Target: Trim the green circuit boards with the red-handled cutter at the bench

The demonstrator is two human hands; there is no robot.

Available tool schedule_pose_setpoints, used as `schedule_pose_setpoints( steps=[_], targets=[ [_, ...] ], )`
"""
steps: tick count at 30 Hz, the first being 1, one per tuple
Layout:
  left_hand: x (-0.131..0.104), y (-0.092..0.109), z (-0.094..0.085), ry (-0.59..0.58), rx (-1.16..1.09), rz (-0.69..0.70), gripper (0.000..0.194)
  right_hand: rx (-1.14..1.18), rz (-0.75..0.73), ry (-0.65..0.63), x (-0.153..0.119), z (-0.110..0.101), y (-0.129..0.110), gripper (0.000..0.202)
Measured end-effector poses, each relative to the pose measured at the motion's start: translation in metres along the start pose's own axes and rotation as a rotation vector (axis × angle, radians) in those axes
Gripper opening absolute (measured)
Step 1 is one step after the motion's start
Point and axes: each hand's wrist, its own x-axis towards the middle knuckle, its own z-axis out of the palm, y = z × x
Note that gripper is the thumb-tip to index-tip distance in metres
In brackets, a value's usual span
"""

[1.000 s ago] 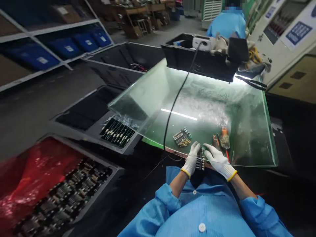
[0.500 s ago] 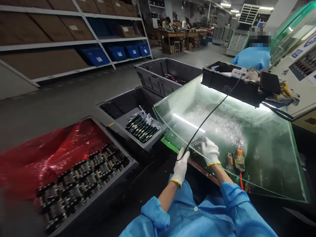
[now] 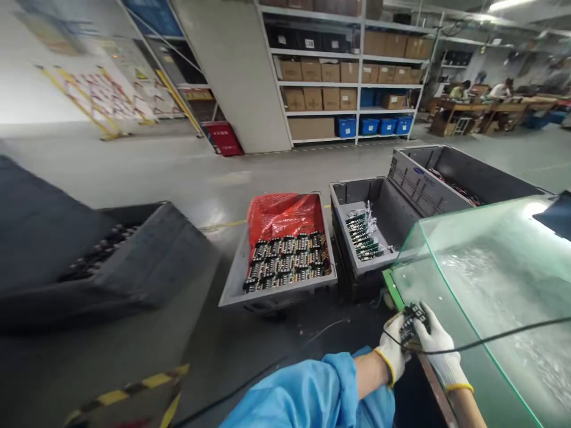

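Note:
A dark circuit board [image 3: 413,320] is between my two gloved hands at the left edge of the glass-covered bench. My left hand [image 3: 393,351], in a white glove with a yellow cuff, holds its left side. The fingers of my right hand [image 3: 437,342] close on its right side. A thin black cable [image 3: 495,341] crosses in front of both hands. To the left, a grey crate [image 3: 332,276] holds rows of similar boards, partly under a red plastic sheet [image 3: 285,214]. Another crate [image 3: 345,232] beside it contains upright green boards with white wires.
The green-edged glass cover [image 3: 450,279] stands at the right. Behind it is a large grey crate [image 3: 414,178] with wires inside. A dark crate [image 3: 147,261] of parts lies far left. Shelves [image 3: 319,84] with boxes and people at desks are in the background.
The view has swung left. The board and both hands have come to the near left edge of the glass cover, and my left hand now grips the board too.

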Motion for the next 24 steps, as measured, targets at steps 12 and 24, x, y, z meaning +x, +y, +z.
schedule_pose_setpoints(
  steps=[12, 24],
  targets=[
    [-0.096, 0.102, -0.154, -0.174, 1.081, 0.109, 0.057, 0.741, 0.210, -0.366, -0.074, 0.100, -0.032, 0.079],
    [-0.105, 0.267, -0.174, 0.479, 2.121, 0.586, 0.048, 0.539, 0.518, -0.178, -0.111, 0.058, 0.089, 0.087]
  ],
)
